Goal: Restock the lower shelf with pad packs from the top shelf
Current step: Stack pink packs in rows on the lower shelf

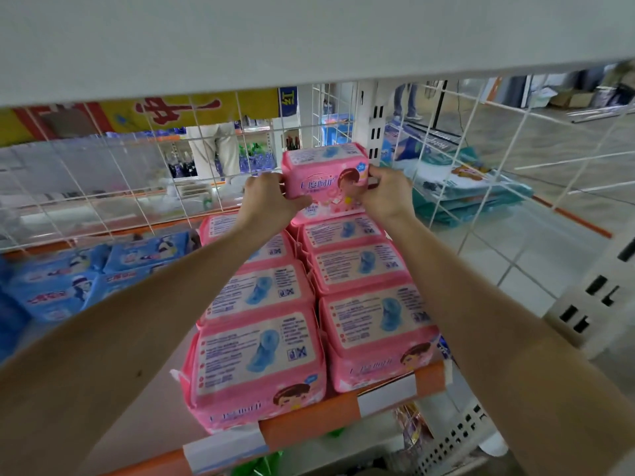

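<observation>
Both arms reach deep into the shelf (309, 420), which has an orange front edge with white tags on it. The left hand (271, 197) and the right hand (388, 194) hold one pink pack (326, 173) between them. The fingers of each hand are curled round a side of it, and the thumbs press on its front. The pack stands up at the very back, on top of the two rows of pink packs (261, 355) that lie flat. Blue packs (62, 286) lie to the left. A white board (309, 36) hangs close above. Behind is a white wire wall (137, 173), and through it you can see a shop with a grey tiled floor (515, 252) and green-blue bags (474, 194) lying on it
</observation>
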